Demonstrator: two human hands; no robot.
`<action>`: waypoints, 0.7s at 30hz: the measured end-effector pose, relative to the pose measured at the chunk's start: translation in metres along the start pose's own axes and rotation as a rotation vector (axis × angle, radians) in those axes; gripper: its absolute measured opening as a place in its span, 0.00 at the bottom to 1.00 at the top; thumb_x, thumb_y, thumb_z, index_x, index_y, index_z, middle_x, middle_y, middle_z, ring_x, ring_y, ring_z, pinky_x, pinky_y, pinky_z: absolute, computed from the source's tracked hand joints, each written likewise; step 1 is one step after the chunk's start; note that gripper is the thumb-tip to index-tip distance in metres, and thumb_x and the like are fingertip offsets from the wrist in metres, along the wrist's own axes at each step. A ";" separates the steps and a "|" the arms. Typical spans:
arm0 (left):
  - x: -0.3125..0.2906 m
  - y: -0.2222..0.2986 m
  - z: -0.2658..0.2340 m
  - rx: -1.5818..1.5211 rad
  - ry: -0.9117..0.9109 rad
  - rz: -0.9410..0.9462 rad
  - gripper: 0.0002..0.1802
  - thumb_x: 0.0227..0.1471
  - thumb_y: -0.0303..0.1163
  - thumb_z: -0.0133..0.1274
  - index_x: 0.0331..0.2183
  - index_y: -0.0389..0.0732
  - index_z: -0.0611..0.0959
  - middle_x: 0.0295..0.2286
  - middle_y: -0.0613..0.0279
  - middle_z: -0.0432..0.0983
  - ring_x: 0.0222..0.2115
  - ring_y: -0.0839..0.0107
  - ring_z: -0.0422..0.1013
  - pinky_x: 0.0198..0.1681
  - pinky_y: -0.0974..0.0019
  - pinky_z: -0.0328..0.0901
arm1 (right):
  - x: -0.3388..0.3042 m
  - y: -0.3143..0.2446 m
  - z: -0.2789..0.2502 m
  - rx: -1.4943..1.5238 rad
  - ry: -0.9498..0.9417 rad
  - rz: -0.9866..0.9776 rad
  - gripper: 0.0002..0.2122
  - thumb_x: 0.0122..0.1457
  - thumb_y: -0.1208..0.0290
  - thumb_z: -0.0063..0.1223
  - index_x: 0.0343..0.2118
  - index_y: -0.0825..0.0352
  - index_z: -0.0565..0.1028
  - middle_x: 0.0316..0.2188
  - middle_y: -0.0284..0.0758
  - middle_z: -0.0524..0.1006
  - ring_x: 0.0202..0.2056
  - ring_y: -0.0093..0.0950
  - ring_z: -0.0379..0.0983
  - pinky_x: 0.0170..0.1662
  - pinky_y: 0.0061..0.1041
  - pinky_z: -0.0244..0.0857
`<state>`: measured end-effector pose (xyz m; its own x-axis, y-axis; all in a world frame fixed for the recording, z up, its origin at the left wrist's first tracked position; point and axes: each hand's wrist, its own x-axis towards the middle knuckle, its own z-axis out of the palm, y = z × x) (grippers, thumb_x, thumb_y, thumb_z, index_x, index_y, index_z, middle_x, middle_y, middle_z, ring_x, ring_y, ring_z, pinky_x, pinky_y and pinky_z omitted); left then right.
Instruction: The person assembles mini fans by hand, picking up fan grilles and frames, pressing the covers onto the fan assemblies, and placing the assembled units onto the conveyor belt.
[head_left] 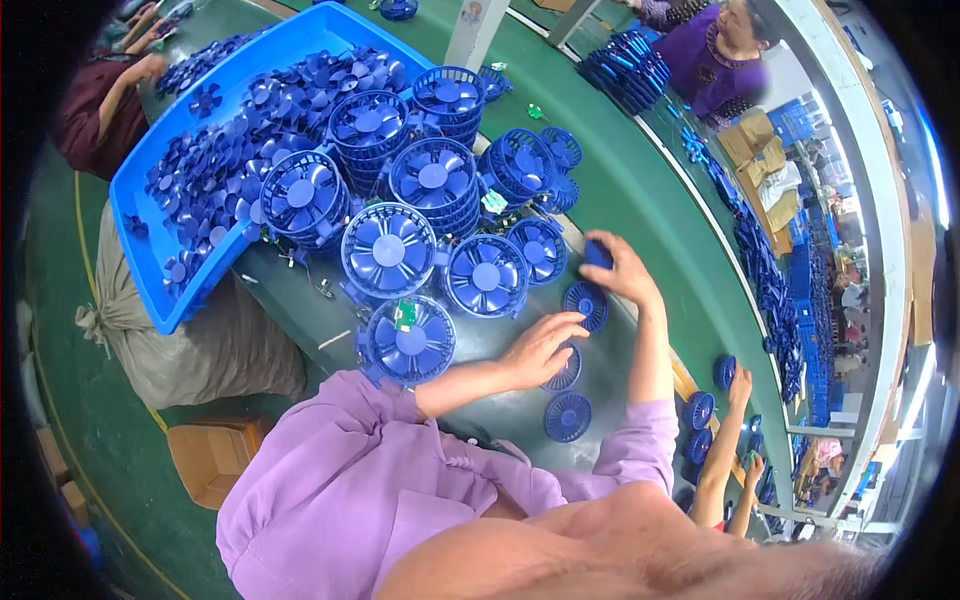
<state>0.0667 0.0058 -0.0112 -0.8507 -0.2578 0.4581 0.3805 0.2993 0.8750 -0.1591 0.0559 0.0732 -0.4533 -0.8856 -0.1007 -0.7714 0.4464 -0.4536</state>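
Observation:
My right hand [626, 274] is closed on a small blue round fan part [598, 253] at the bench's right side, its fingers bent around the rim. Just below that hand lies a blue round grille [585, 306]. My left hand [545, 350] is held over the bench with its fingers stretched out, and I see nothing in it. Close under its fingertips is a second grille [562, 372], partly covered by the hand; a third grille [568, 416] lies nearer me. Blue fan housings with blades [484, 275] stand in stacks beyond my hands. A green circuit board [405, 315] rests on the nearest housing [411, 345].
A blue tray [180, 312] heaped with fan blades [262, 140] stands at the far left, above a tied sack [200, 340]. Right of the bench runs a green conveyor [670, 250]. Other people's hands [738, 388] work at the right; more people are at the far side.

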 end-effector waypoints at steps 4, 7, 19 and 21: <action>0.005 0.006 -0.001 0.004 -0.026 -0.046 0.17 0.48 0.26 0.50 0.44 0.41 0.75 0.51 0.50 0.65 0.53 0.52 0.61 0.56 0.55 0.56 | -0.027 -0.004 -0.021 0.208 -0.019 0.047 0.27 0.47 0.61 0.63 0.51 0.67 0.71 0.49 0.41 0.72 0.52 0.31 0.67 0.56 0.30 0.60; 0.002 -0.003 -0.003 0.062 -0.019 -0.021 0.18 0.47 0.24 0.50 0.44 0.40 0.76 0.51 0.50 0.65 0.52 0.52 0.61 0.56 0.56 0.57 | 0.004 -0.007 -0.010 -0.025 0.269 -0.146 0.29 0.45 0.64 0.61 0.53 0.62 0.69 0.52 0.42 0.70 0.52 0.39 0.67 0.56 0.34 0.59; 0.003 -0.001 0.002 0.031 -0.083 -0.014 0.17 0.48 0.24 0.49 0.43 0.38 0.75 0.51 0.47 0.65 0.53 0.51 0.61 0.56 0.56 0.56 | 0.105 -0.065 0.023 -0.493 0.028 -0.006 0.25 0.48 0.69 0.56 0.52 0.45 0.69 0.49 0.45 0.65 0.51 0.46 0.63 0.47 0.45 0.65; 0.003 -0.001 0.000 0.019 -0.097 -0.048 0.16 0.49 0.24 0.49 0.43 0.38 0.75 0.51 0.47 0.64 0.53 0.51 0.61 0.56 0.56 0.56 | 0.105 -0.072 0.024 -0.548 0.034 0.020 0.21 0.50 0.69 0.54 0.50 0.48 0.71 0.47 0.47 0.66 0.49 0.46 0.65 0.45 0.44 0.67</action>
<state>0.0634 0.0050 -0.0111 -0.8990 -0.1828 0.3981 0.3327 0.3063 0.8919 -0.1407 -0.0718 0.0742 -0.4773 -0.8758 -0.0720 -0.8781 0.4723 0.0763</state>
